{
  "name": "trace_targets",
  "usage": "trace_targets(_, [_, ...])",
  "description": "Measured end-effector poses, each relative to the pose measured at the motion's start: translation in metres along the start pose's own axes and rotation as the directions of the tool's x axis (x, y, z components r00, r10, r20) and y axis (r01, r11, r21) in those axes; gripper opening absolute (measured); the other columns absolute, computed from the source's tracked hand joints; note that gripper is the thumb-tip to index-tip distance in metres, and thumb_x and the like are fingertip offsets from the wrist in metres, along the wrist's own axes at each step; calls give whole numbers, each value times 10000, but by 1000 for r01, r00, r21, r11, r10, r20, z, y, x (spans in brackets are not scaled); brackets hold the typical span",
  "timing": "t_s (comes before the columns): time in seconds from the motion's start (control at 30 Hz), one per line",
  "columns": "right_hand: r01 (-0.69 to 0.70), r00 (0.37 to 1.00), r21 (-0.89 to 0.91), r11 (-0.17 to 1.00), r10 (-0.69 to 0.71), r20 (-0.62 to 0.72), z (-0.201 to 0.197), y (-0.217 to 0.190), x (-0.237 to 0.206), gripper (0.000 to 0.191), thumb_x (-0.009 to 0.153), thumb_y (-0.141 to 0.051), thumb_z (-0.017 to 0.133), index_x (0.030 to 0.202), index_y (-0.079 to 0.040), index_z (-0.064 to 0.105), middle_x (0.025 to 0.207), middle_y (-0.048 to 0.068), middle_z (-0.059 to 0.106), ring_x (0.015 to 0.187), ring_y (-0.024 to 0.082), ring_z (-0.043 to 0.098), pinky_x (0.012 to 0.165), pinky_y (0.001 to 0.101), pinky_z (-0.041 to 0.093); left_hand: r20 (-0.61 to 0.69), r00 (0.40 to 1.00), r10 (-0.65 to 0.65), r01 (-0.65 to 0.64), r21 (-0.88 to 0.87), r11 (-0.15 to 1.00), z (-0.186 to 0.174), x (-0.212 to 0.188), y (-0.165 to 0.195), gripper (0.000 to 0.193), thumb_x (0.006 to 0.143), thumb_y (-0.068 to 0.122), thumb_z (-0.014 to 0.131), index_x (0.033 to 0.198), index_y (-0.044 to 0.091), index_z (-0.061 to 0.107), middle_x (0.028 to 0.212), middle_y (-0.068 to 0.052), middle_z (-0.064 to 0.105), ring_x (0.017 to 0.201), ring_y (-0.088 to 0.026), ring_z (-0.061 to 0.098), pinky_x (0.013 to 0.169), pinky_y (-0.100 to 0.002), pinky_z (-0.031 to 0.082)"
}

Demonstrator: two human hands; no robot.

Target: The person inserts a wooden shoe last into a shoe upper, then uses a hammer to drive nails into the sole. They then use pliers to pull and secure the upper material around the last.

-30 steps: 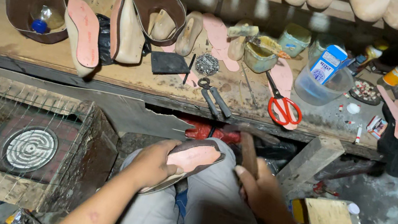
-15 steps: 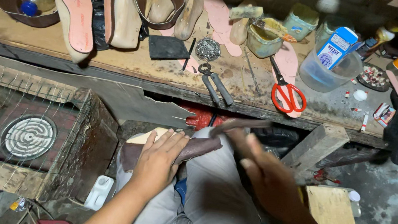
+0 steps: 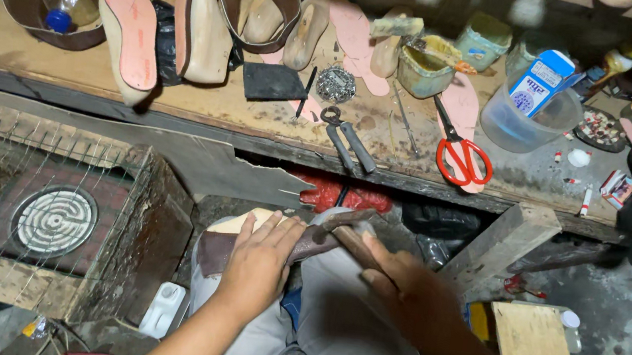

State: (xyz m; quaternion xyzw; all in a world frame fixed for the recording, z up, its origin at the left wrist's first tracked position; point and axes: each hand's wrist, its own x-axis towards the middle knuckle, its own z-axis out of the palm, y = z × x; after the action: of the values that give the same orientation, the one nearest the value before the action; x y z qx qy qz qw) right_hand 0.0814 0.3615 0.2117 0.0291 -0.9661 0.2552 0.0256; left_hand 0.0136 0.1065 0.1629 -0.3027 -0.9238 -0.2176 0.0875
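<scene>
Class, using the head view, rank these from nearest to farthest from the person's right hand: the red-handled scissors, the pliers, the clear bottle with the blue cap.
1. Pliers, on the bench just above the right hand.
2. Red-handled scissors, bench, up and right.
3. Clear bottle with the blue cap, far upper left.

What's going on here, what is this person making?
A seated person is working on a shoe piece on their lap. The left hand presses it flat while the right hand grips a hammer over it. On the workbench ahead lie red-handled scissors, pliers and pink insoles.
</scene>
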Motion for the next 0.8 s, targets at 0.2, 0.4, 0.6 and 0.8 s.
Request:
trace_targets(0.2, [-78,966,-126,989,43,-255,-7,58,54,552,906,-276,653,1451,-321,584,934,150,613,845,373,631,746,473,500,85,996,-28,30,-25,999,-1,25,22,732,642,86,740,1345,37,543,1390,-169,593,1330,-402,495,1032,-670,308])
trace_targets(0.4, [-130,914,-542,830,-112,-391,-24,120,109,459,835,-235,741,1279,-352,723,978,114,609,963,328,606,783,466,457,70,982,-176,183,-120,976,-24,50,16,328,909,247,704,1168,76,596,1137,-139,692,1108,-351,656,960,-474,514])
trace_targets(0.6, [-143,913,-567,811,-113,-393,-31,124,120,435,818,-257,759,1251,-299,742,1015,93,621,982,321,600,813,473,453,-372,880,-296,164,-346,924,-93,26,-24,636,755,182,761,1339,39,554,1224,-211,652,1115,-389,644,922,-465,515])
trace_targets(0.8, [200,922,-277,940,-276,-272,7,49,145,363,863,-357,781,1151,-141,733,1070,124,641,1014,365,646,855,486,526,-435,828,-354,188,-379,906,-126,-3,-32,682,776,162,749,1418,72,537,1244,-198,629,1143,-356,648,982,-415,515])
